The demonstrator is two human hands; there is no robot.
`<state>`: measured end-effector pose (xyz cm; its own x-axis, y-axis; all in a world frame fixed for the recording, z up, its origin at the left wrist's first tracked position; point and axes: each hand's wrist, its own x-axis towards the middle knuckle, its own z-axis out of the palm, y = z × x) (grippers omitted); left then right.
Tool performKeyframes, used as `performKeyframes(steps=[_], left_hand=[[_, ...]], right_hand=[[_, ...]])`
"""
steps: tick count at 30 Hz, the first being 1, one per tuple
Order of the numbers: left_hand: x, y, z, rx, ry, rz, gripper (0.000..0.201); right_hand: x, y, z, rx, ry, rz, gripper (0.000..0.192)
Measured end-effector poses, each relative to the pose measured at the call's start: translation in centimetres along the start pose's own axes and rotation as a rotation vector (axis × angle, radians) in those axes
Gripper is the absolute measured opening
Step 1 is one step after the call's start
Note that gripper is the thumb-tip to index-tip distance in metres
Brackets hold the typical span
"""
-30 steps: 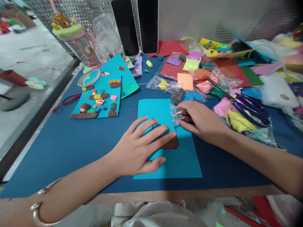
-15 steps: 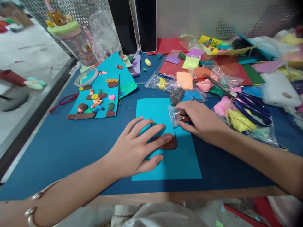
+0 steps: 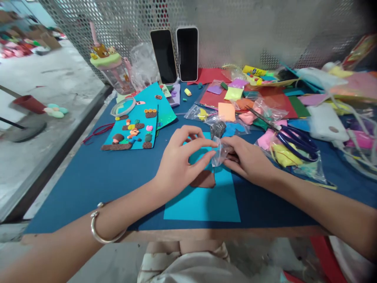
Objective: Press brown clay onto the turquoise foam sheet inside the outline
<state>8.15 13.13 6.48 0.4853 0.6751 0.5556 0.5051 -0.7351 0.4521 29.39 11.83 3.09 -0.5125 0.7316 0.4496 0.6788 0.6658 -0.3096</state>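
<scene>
A small clear plastic bag (image 3: 218, 157) with dark brown clay in it is between my hands, above the blue paper. My right hand (image 3: 250, 159) is closed around the clay end of the bag. From the other side, the thumb and index finger of my left hand (image 3: 184, 157) pinch the bag's loose edge; its other fingers are curled behind. Below them a flat brown piece of clay (image 3: 204, 180) lies on the blue paper (image 3: 203, 208), partly under the left hand's shadow.
Decorated blue card (image 3: 132, 133) with clay figures lies at the left, with a tape roll (image 3: 123, 107) on it. Two phones (image 3: 187, 55) lean on the perforated panel behind. Scissors (image 3: 294, 141), bagged coloured clay (image 3: 284, 155) and a white device (image 3: 328, 122) crowd the right.
My left hand has lifted off the flat brown clay and moved up to the bag's edge, its fingers now pinching. My right hand still grips the bag. The camera view has shifted.
</scene>
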Motion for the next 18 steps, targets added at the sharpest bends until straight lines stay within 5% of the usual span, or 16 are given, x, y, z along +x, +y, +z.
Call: performKeyframes(steps=[10,18], left_hand=[[1.1,0.7,0.3,0.025,-0.100,0.009,0.003],[0.6,0.7,-0.8,-0.062,-0.033,-0.087,0.007]], right_hand=[[0.2,-0.4,-0.2,0.072,-0.032,0.046,0.042],[0.2,-0.3,-0.4,0.125,-0.073,0.047,0.040]])
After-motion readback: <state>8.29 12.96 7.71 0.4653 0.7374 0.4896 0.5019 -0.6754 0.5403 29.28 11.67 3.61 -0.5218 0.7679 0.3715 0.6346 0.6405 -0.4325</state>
